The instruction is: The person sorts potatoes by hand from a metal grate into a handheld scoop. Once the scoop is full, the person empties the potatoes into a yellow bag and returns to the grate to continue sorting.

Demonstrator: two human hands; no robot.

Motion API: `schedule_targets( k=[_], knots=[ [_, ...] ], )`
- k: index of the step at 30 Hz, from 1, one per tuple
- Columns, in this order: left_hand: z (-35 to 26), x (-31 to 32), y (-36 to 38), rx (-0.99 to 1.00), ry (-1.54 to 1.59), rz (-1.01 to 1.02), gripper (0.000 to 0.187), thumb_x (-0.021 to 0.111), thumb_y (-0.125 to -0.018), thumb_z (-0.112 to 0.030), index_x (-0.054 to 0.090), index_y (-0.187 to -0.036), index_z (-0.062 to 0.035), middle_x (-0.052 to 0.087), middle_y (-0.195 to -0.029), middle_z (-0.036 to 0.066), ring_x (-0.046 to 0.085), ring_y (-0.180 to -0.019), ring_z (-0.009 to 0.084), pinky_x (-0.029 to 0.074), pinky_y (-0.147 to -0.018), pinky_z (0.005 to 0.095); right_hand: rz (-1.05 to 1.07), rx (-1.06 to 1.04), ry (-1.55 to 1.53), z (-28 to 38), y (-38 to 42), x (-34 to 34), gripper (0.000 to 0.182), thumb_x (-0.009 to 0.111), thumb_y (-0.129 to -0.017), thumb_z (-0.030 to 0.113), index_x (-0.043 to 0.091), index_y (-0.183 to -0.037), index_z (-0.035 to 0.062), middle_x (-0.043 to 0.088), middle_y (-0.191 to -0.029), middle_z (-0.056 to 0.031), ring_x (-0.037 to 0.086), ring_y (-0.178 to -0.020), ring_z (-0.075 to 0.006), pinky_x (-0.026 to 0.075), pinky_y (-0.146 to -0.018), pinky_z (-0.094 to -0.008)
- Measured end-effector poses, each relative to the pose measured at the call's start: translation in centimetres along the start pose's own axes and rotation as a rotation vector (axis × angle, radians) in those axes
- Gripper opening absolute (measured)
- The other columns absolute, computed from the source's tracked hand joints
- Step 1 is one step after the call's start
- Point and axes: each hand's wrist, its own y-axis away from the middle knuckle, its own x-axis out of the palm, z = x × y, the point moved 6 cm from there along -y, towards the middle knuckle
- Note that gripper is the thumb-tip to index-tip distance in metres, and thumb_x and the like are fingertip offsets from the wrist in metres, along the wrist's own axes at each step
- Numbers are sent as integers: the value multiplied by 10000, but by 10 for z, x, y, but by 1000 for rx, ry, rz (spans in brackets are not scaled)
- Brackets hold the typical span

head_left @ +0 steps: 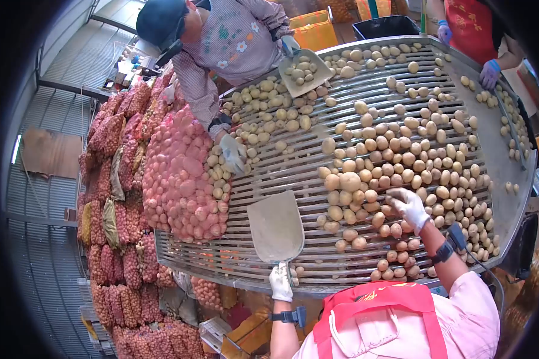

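My left hand (pixel 280 283), in a white glove, is closed around the handle of a flat, pale metal scoop (pixel 275 227). The scoop's pan lies over the slatted rack and holds nothing. My right hand (pixel 408 208), also gloved in white, reaches over the loose potatoes (pixel 395 158) on the right half of the rack. Its fingers are slightly curved and apart, just above or touching the potatoes; no potato is visibly held. Both my wrists carry dark straps with small devices.
Across the metal slatted table (pixel 263 179), a co-worker (pixel 233 42) holds a scoop of potatoes (pixel 305 70) and rests a hand by a full red mesh bag (pixel 182 179). Another person's purple-gloved hand (pixel 490 74) is at the upper right. Stacked potato sacks (pixel 117 263) stand left.
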Motion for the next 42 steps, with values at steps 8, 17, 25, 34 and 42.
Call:
schedule_targets(
  k=[8, 17, 25, 34, 42],
  knots=[
    [26, -17, -32, -71, -5, -43, 281, 506, -997, -335, 569, -923, -72, 617, -678, 69, 576, -471, 169, 469, -396, 282, 2, -403, 916, 85, -61, 96, 514, 720, -785, 226, 568, -1272, 159, 579, -1220, -130, 531, -1151, -327, 450, -970, -415],
    [44, -24, -30, -106, 99, 18, 260, 530, -991, -318, 569, -964, -62, 653, -729, 90, 598, -511, 154, 478, -437, 259, 225, -127, 359, 78, -99, 114, 623, 683, -719, 173, 516, -1317, 117, 523, -1257, -192, 562, -1111, -298, 463, -947, -379],
    [60, -19, -19, -49, 92, -22, 186, 527, -992, -270, 561, -1019, -89, 682, -794, 96, 551, -501, 92, 451, -444, 224, 453, -432, 1334, 80, -114, 228, 577, 655, -743, 221, 553, -1310, 188, 581, -1178, -178, 582, -1065, -354, 506, -861, -442],
    [62, -25, -5, -28, 97, -91, 180, 554, -983, -227, 626, -1031, -70, 643, -781, -7, 563, -614, 43, 496, -540, 213, 387, -415, 1280, 78, -118, 283, 621, 677, -804, 261, 466, -1388, 248, 602, -1128, -185, 620, -999, -361, 523, -810, -455],
    [53, -18, -3, -24, 199, -56, 177, 553, -980, -213, 607, -1026, -51, 647, -805, 11, 578, -638, 62, 505, -546, 226, 568, -298, 877, 66, -140, 292, 508, 702, -779, 268, 606, -1272, 191, 682, -1102, -163, 664, -969, -331, 529, -832, -409]
  ],
)
